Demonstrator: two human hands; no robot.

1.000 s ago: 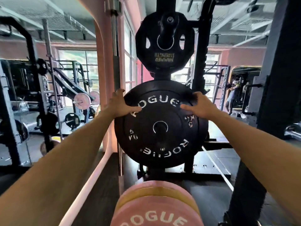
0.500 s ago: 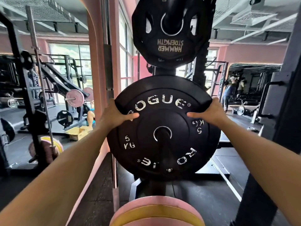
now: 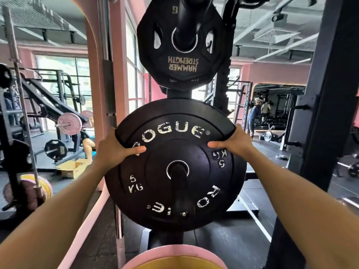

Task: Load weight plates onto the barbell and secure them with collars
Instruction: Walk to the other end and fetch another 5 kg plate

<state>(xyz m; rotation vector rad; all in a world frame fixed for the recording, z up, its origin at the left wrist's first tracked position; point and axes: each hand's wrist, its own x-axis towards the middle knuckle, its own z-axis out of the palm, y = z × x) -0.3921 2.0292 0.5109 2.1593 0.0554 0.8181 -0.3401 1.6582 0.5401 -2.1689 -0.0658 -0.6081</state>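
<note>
A black 5 kg Rogue bumper plate (image 3: pixel 174 183) hangs on a black storage peg (image 3: pixel 179 183) that passes through its centre hole. My left hand (image 3: pixel 114 150) grips its upper left rim, thumb across the face. My right hand (image 3: pixel 234 142) grips the upper right rim the same way. Above it a black Hammer Strength plate (image 3: pixel 180 61) sits on a higher peg. Pink and yellow plates (image 3: pixel 174 259) show at the bottom edge, close to me.
A dark rack upright (image 3: pixel 322 113) stands at the right, a pink pillar (image 3: pixel 116 74) at the left. A loaded barbell with pink plates (image 3: pixel 70 124) and a cardboard box (image 3: pixel 72 167) lie at the left. People (image 3: pixel 254 117) stand far right.
The camera has come closer, so the plate fills more of the view. Both hands keep their hold on the upper rim; the plate's face looks a little further out along the peg.
</note>
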